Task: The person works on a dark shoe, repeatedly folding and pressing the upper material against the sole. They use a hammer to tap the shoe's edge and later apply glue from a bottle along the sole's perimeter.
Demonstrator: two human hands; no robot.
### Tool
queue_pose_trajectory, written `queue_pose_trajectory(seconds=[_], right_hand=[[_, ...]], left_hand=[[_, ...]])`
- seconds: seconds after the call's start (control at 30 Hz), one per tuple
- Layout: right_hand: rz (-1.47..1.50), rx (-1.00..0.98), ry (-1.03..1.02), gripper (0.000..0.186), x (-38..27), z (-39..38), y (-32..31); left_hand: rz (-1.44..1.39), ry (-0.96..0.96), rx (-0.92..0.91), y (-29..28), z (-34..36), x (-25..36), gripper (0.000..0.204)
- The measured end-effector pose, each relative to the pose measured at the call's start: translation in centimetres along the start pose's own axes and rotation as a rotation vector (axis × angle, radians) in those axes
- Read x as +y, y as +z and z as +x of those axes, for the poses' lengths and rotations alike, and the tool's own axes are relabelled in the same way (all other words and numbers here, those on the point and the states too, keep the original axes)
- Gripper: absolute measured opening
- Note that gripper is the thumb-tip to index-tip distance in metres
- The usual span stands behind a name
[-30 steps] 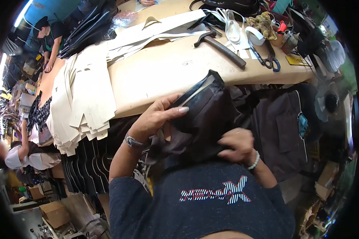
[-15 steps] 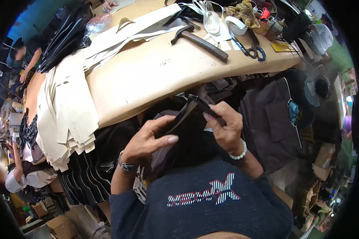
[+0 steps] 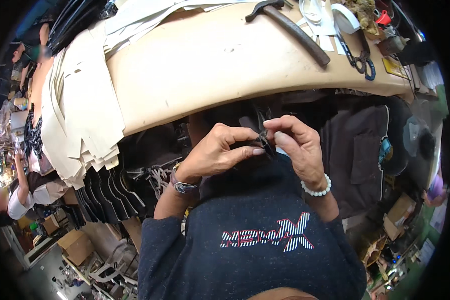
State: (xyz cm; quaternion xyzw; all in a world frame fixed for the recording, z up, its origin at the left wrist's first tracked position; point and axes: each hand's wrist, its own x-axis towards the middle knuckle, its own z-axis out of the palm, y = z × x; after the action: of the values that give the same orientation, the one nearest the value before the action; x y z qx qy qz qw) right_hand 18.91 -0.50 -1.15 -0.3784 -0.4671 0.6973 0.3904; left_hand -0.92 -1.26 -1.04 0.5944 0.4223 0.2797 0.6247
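Head view: both hands are in front of the wearer's dark shirt (image 3: 255, 200), just off the near edge of the table, with the work held close, perhaps for a better look at a small spot. Left hand (image 3: 217, 152) comes in from the left, thumb and forefinger clamped on a black piece (image 3: 268, 148), which sits between the two hands; the grip looks meant to steady it. Right hand (image 3: 300, 150) faces it from the right, fingertips right at the upper part of the piece; thumb and forefinger look slightly apart, but whether they pinch anything I cannot tell. Table (image 3: 180, 80): pale tan covering, a few marks. Hammer (image 3: 297, 37) lies toward the far side, scissors (image 3: 362, 62) to its right, a white roll (image 3: 345, 20) beside them; tools seem set at the right to leave working room. Cream sheets (image 3: 82, 110) heaped at left, overhanging the near edge, probably stacked for easy picking. Below, black strips (image 3: 105, 195) hang in a row at near left; dark brown fabric (image 3: 360, 155) with a pale-edged side hangs at right. Room: crowded; one co-worker (image 3: 35, 42) at far left, another (image 3: 20, 202) at left, cardboard box (image 3: 76, 246) on the near-left side.
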Motion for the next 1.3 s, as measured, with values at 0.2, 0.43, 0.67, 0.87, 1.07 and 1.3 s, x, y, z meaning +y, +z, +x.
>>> queue_pose_trajectory(seconds=[0.2,0.43,0.67,0.87,1.07,1.3], right_hand=[[-0.045,-0.049,-0.025,0.023,1.3,0.3,-0.3],[-0.316,-0.026,-0.157,0.033,1.0,0.1,-0.7],[-0.457,0.023,-0.219,0.036,0.8,0.1,-0.3],[-0.370,-0.020,-0.272,0.036,1.6,-0.7,-0.8],[-0.471,-0.033,-0.260,0.041,1.0,-0.3,-0.6],[-0.622,-0.126,-0.331,0.050,1.4,-1.1,-1.2]], left_hand=[[-0.058,0.021,0.039,0.1,0.1,-0.4,0.016],[-0.012,-0.021,0.099,0.3,0.3,-0.7,0.016],[0.142,0.033,0.016,0.9,0.1,-0.2,0.014],[0.095,0.069,0.096,1.0,-0.4,-0.8,0.014],[0.244,-0.038,0.047,0.8,-0.2,0.1,0.012],[0.185,-0.021,0.074,1.6,-0.5,-1.0,0.012]])
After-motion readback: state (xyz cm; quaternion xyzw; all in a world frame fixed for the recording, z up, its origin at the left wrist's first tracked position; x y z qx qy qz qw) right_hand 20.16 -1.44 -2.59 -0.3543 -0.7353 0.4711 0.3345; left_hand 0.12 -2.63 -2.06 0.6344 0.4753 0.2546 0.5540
